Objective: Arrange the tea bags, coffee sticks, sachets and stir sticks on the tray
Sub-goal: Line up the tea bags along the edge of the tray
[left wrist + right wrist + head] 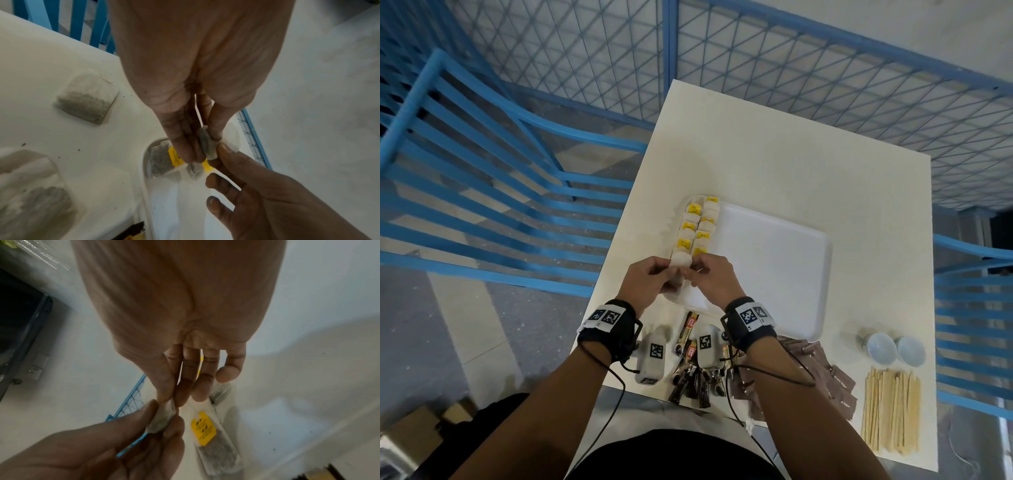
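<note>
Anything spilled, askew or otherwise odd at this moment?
Yes, a little: dark specks, perhaps tea dust, dot the table near loose tea bags lying beside the tray. The coffee sticks lie in a jumbled heap at the near edge. Nothing looks damaged.

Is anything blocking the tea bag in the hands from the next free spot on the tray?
Nothing visible does. Both hands, left and right, pinch the tea bag just over the near end of the tea-bag rows; the tray beside them is bare.
</note>
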Motion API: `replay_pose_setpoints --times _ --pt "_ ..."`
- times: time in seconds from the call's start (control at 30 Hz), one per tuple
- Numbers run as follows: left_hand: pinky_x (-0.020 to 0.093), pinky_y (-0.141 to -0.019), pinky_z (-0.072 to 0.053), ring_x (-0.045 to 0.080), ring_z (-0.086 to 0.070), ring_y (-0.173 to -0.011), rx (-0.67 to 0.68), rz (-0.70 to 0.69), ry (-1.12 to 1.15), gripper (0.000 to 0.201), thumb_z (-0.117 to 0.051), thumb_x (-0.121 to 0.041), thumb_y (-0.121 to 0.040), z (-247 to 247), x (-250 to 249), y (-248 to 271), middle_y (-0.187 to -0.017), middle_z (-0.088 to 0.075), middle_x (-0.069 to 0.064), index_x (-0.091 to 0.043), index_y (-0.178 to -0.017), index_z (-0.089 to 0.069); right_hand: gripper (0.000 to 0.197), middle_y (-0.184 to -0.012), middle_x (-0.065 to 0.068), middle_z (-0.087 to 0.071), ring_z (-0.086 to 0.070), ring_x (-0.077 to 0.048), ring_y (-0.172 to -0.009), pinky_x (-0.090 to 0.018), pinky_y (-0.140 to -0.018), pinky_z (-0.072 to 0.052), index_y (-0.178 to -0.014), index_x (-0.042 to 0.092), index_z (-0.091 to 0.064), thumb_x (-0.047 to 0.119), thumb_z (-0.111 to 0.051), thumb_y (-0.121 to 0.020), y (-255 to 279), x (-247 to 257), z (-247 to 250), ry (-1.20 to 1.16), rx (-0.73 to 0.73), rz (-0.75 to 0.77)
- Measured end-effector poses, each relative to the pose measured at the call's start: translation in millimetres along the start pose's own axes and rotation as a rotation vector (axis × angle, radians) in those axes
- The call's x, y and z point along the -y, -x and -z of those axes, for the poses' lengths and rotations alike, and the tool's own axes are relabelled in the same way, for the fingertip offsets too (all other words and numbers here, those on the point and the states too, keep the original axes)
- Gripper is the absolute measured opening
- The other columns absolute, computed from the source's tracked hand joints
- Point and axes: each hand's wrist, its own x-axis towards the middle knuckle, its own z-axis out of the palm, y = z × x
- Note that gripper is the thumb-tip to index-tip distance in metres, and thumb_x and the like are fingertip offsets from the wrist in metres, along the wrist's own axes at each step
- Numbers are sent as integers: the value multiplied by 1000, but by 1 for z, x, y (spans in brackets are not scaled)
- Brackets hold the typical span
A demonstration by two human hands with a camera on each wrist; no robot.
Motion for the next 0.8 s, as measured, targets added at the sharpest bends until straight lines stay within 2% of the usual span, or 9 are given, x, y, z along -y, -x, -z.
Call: replay_pose_setpoints --times 0.13,0.17,0.23,0.3,0.37,0.43,0.53,0.6,0.8 --pt "32 -66 -59 24 -73 -76 4 25 -94 10 -64 -11 -100 3 3 1 -89 -77 11 -5 -106 -71 11 -77 2 -70 -64 -10 -64 -19 -63 -48 -83 20 -67 21 -76 -88 0 -6 10 -39 -76 -29" --pt "32 -66 -57 24 -73 -79 2 25 -134 10 -64 -13 -100 5 5 1 -91 -78 9 -8 -105 -71 11 -78 2 -70 -64 -11 -63 -18 -62 -47 -82 20 -66 21 -76 -88 -1 -9 13 -36 -106 -49" --pt "33 -67 -55 24 -73 -83 -6 20 -219 11 -62 -14 -100 10 9 2 -93 -78 7 -12 -105 -72 15 -80 0 -71 -68 -20 -70 -28 -69 -52 -79 23 -64 22 -76 -88 -4 -18 16 -11 -165 -94" --pt "33 -64 -52 23 -71 -81 -8 20 -271 13 -60 -12 -100 13 12 4 -93 -78 5 -13 -106 -72 22 -79 0 -68 -69 -28 -79 -34 -76 -54 -74 27 -60 22 -77 -87 -5 -25 16 11 -197 -133" --pt "30 -60 -48 20 -69 -76 -7 24 -290 15 -58 -9 -100 15 13 7 -93 -78 5 -11 -107 -71 20 -78 -1 -67 -68 -29 -82 -35 -79 -54 -74 24 -62 22 -77 -87 -5 -30 15 36 -196 -155" --pt "27 -55 -44 19 -68 -72 -11 22 -305 17 -56 -7 -100 16 14 9 -93 -78 6 -9 -107 -71 14 -79 -1 -67 -66 -26 -81 -32 -76 -51 -80 19 -65 23 -77 -87 -5 -32 13 60 -180 -158" --pt "21 -51 -42 17 -68 -71 -18 15 -320 17 -56 -6 -100 19 14 11 -94 -78 5 -10 -106 -71 11 -78 4 -63 -58 -16 -78 -19 -69 -36 -84 19 -66 24 -75 -88 -4 -29 9 113 -168 -148" --pt "15 -50 -42 19 -67 -71 -22 8 -315 17 -56 -5 -100 20 13 12 -94 -77 5 -9 -105 -72 10 -80 3 -64 -57 -15 -79 -15 -68 -34 -91 15 -71 23 -76 -88 -5 -27 6 105 -190 -150" --pt "10 -48 -41 19 -67 -71 -38 3 -302 18 -54 -2 -100 24 10 14 -95 -77 9 -8 -105 -71 16 -83 5 -65 -58 -14 -80 -21 -76 -41 -97 14 -72 25 -76 -86 -12 -22 0 125 -227 -169"
